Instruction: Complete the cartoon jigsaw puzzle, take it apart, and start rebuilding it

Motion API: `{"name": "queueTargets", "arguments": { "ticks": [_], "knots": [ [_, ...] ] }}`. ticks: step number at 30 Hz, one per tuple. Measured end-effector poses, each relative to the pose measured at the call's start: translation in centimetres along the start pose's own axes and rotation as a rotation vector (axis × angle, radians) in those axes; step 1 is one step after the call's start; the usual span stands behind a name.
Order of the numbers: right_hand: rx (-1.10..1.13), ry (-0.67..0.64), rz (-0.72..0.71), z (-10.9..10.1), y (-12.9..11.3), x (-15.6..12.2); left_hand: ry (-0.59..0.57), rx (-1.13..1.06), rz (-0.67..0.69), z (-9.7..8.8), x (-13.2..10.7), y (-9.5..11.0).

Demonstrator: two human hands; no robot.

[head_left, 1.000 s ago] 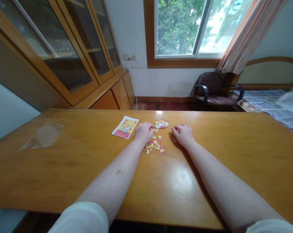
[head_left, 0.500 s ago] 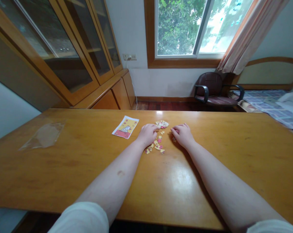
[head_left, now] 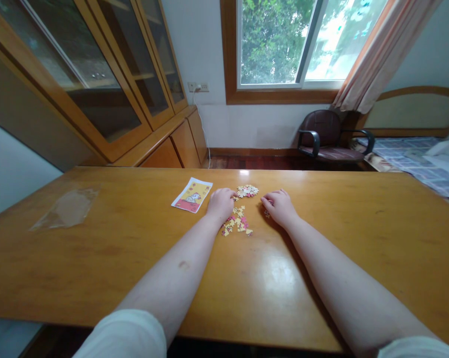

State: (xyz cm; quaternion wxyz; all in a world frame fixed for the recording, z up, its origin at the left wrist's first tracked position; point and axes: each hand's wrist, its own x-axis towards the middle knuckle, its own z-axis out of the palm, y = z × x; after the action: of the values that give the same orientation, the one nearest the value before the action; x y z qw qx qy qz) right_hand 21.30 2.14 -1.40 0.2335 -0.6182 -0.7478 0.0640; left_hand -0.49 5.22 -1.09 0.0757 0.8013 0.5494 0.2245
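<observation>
Left hand: I see my left hand [head_left: 220, 203] lying knuckles-up on the bench, its fingers curled narrow. The tips touch the left edge of the joined patch. I cannot tell whether they pinch a piece.
Right hand: my right hand [head_left: 280, 206] is loosely fisted, fingers bent under. I cannot tell whether it holds anything.
Loose pieces: the loose pieces [head_left: 237, 223] are small, flat, knobbed card shapes in yellow, pink and red. They are scattered between my hands, nearer to me than the patch.
Joined patch: the joined patch [head_left: 247, 191] is an irregular, pale sheet of interlocked pieces, lying farther off, between my fingertips.
Picture card: the picture card [head_left: 192, 195] is a glossy yellow-and-red rectangle just left of my left hand.
Bench: the bench [head_left: 98, 258] is lacquered orange wood with a shiny glare.
Plastic film: the plastic film [head_left: 66, 209] is clear and crinkled, well apart on the left.
</observation>
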Motion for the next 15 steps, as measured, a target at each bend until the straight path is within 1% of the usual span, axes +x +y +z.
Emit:
{"name": "queueTargets", "arguments": {
  "ticks": [2,3,6,8,11,13,15],
  "knots": [
    [-0.004,-0.002,-0.005,0.0,0.0,0.0,0.045,0.030,-0.078,0.0,0.0,-0.2],
    [-0.005,-0.001,-0.008,0.0,0.0,0.0,0.043,0.044,-0.095,0.0,0.0,-0.4],
    [-0.001,0.001,-0.009,0.0,0.1,0.1,-0.010,0.078,-0.073,0.3,0.1,-0.6],
    [0.009,0.000,-0.002,0.0,0.1,0.1,-0.052,0.074,-0.026,0.5,0.1,-0.6],
    [0.043,-0.008,-0.028,-0.1,0.0,0.0,-0.118,0.042,0.103,0.9,-0.1,-0.1],
    [0.090,-0.030,-0.105,-0.1,-0.1,-0.1,-0.165,0.024,0.189,1.1,-0.3,0.2],
    [0.145,-0.087,-0.200,-0.2,-0.4,-0.2,-0.189,0.009,0.235,1.1,-0.5,0.5]
  ]
}}
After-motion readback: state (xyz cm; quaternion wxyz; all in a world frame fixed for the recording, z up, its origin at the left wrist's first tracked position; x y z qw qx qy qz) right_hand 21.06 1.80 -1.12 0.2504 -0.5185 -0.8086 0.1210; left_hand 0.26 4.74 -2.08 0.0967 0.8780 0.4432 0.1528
